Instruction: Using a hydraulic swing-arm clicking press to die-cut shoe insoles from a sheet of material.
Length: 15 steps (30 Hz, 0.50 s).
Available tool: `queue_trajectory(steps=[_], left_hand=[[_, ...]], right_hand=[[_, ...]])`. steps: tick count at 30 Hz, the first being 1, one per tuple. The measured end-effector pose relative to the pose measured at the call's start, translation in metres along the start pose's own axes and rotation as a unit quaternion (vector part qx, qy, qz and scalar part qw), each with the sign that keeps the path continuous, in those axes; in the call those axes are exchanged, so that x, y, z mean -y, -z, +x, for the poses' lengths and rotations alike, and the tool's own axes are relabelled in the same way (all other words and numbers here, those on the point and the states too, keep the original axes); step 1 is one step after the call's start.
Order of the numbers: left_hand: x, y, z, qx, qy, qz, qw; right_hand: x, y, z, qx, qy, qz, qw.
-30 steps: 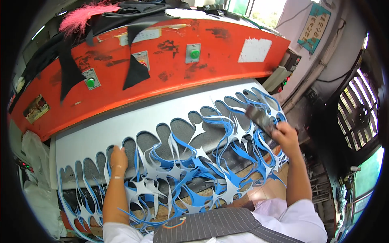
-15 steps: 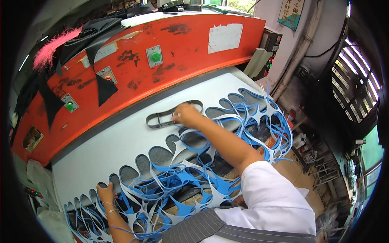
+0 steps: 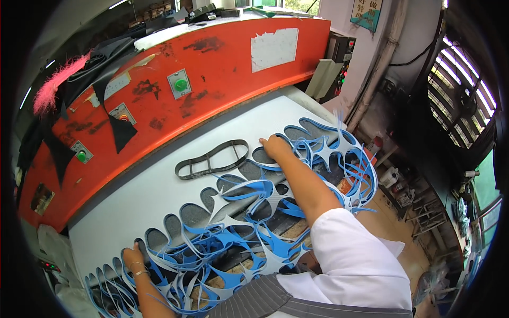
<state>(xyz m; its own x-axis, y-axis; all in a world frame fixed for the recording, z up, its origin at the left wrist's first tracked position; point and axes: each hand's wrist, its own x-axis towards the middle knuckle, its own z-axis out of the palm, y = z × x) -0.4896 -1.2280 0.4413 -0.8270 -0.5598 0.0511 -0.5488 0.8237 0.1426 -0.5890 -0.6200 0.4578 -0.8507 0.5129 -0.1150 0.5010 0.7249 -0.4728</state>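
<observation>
A dark metal cutting die (image 3: 209, 162), shaped like a shoe sole with crossbars inside, lies on the white press bed. Right of the die, my right hand (image 3: 274, 147) closes on the far edge of a blue and white sheet (image 3: 228, 222) riddled with sole-shaped cut-outs. At the left, my left hand (image 3: 132, 258) grips the same sheet's edge, thumb up. Both arms reach across the sheet, whose near side hangs in tangled strips over the bed's front. The fingers of my right hand are partly hidden.
A red press beam (image 3: 222, 79) with a green button (image 3: 181, 85) spans the far side of the white bed (image 3: 127, 196). Black scraps (image 3: 123, 132) drape over it. A control box (image 3: 339, 69) stands at the right end; a pipe (image 3: 383, 63) runs up the wall.
My right hand has let go of the cutting die and moved right to the sheet's edge. My left hand stays at the sheet. The view has shifted slightly.
</observation>
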Motion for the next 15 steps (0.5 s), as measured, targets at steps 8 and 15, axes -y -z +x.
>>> queue_trajectory(steps=[8,15], left_hand=[[0.03,0.003,0.003,0.039,-0.015,0.02,0.999],[0.002,-0.002,-0.05,0.059,-0.003,0.021,0.998]], right_hand=[[-0.033,0.011,-0.085,0.007,0.054,-0.119,0.991],[-0.043,0.026,-0.07,-0.031,-0.001,-0.158,0.987]])
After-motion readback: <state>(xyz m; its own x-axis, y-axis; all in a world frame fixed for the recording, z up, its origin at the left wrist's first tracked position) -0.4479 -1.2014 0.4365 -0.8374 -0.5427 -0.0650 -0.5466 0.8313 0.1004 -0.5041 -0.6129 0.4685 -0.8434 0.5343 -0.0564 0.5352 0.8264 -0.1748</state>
